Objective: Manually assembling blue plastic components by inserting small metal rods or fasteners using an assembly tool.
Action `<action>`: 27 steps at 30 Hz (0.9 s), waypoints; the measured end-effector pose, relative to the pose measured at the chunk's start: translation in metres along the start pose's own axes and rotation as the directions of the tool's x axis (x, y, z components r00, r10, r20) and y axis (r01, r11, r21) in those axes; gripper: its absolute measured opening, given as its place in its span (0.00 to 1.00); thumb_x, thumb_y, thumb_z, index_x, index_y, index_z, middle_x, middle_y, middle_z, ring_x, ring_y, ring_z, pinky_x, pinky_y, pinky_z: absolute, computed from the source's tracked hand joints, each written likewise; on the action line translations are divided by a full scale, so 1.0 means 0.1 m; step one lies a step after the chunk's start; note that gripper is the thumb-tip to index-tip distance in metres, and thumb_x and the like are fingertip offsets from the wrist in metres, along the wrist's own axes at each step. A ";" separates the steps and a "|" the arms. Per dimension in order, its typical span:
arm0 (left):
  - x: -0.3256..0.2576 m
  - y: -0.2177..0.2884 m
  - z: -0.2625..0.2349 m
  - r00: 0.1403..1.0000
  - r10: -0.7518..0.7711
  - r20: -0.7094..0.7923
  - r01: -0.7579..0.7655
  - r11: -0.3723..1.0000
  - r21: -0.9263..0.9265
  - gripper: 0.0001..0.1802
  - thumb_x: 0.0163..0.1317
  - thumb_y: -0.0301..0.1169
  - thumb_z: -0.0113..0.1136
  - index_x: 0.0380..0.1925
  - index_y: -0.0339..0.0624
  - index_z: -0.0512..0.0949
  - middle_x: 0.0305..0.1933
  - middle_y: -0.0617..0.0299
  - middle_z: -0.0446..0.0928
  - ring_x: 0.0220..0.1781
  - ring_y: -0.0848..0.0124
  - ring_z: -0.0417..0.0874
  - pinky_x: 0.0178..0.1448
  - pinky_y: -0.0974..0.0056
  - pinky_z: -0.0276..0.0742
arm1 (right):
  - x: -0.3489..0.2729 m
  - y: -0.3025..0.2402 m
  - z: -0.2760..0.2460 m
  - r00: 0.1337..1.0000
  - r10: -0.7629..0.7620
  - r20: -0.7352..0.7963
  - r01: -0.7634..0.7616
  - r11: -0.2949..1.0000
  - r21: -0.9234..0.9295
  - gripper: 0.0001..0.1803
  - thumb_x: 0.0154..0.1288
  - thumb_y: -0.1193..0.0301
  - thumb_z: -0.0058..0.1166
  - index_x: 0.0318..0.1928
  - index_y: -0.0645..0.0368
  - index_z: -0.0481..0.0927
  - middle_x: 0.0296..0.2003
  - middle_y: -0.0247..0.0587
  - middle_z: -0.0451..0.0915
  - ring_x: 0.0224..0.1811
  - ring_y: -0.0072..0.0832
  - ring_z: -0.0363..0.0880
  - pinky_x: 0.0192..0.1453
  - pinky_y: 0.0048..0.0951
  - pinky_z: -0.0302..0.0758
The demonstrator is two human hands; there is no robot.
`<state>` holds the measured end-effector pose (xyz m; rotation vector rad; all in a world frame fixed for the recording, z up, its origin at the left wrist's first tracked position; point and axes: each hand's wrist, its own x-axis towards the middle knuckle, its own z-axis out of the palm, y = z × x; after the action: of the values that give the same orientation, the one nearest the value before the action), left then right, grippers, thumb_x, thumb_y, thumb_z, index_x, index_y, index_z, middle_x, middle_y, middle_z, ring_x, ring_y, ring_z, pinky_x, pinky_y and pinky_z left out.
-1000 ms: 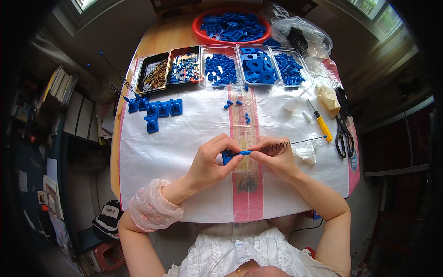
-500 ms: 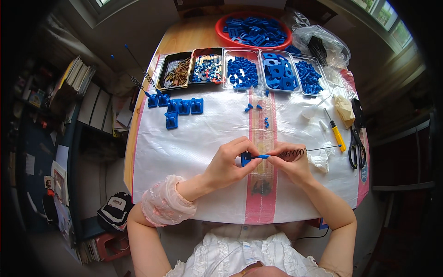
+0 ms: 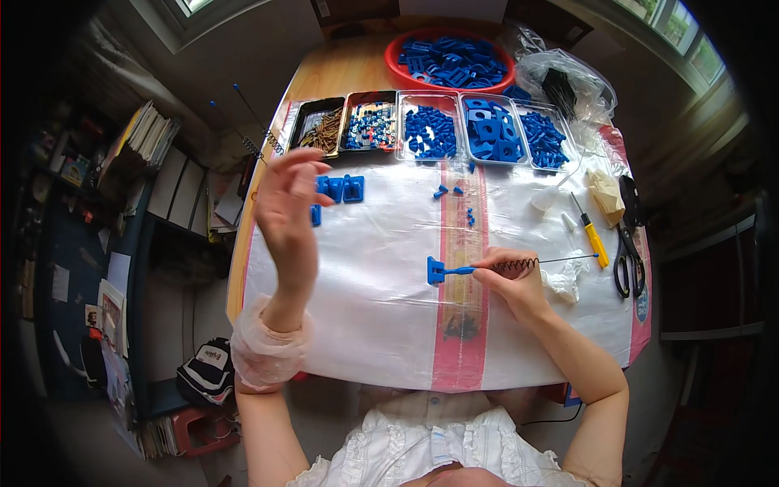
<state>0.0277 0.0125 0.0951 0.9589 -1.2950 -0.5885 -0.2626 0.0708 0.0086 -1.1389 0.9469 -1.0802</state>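
Observation:
My right hand (image 3: 515, 284) pinches a slim blue stem that joins a square blue base (image 3: 436, 270) on its left. From the other side of the fingers run a black coil spring (image 3: 519, 265) and a thin rod with a blue tip (image 3: 596, 256). My left hand (image 3: 288, 215) is raised at the left side of the table, open and holding nothing, its fingers apart. Partly hidden behind it are several square blue bases (image 3: 352, 189) standing in a group. Two tall rods with springs (image 3: 273, 144) rise beyond it.
Along the back stand trays of brown screws (image 3: 323, 130), small metal bits (image 3: 369, 126), and blue parts (image 3: 430, 131). Behind them is a red basin (image 3: 507, 79) of blue pieces. A yellow-handled screwdriver (image 3: 596, 243) and black scissors (image 3: 627, 264) lie right. Loose blue pegs (image 3: 441, 192) lie mid-table.
My left hand has let go of the blue base and swung up and left toward the group of bases. My right hand stays in place, holding the sprung rod piece.

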 end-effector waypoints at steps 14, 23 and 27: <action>0.76 -0.38 -0.66 0.985 -0.139 -0.101 0.169 0.894 0.415 0.23 0.72 0.31 0.56 0.62 0.34 0.66 0.64 0.51 0.73 0.41 0.77 0.85 0.35 0.76 0.79 | 0.00 0.03 -0.01 1.000 -0.005 0.021 0.004 1.000 0.004 0.03 0.61 0.84 0.64 0.36 0.67 0.86 0.32 0.35 0.83 0.35 0.17 0.78 0.40 0.19 0.72; 0.99 -0.35 -0.60 0.975 -0.219 -0.026 0.193 0.790 0.582 0.16 0.74 0.29 0.53 0.59 0.37 0.75 0.52 0.56 0.84 0.37 0.78 0.85 0.34 0.75 0.77 | 0.01 0.07 -0.04 0.999 -0.017 0.051 0.017 1.000 0.015 0.04 0.61 0.83 0.65 0.38 0.68 0.87 0.34 0.35 0.84 0.37 0.16 0.80 0.41 0.18 0.75; 1.00 -0.31 -0.56 0.980 -0.196 0.021 0.139 0.764 0.630 0.13 0.74 0.25 0.51 0.53 0.38 0.81 0.46 0.58 0.85 0.38 0.78 0.84 0.39 0.74 0.80 | 0.00 0.05 -0.04 0.999 -0.016 0.045 0.016 1.000 0.011 0.04 0.61 0.83 0.65 0.38 0.68 0.87 0.35 0.35 0.84 0.37 0.16 0.80 0.42 0.18 0.75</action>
<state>0.1081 -0.0710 0.1219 1.6333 -1.5303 -0.3260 -0.2656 0.0699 0.0025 -1.1594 0.8968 -1.0667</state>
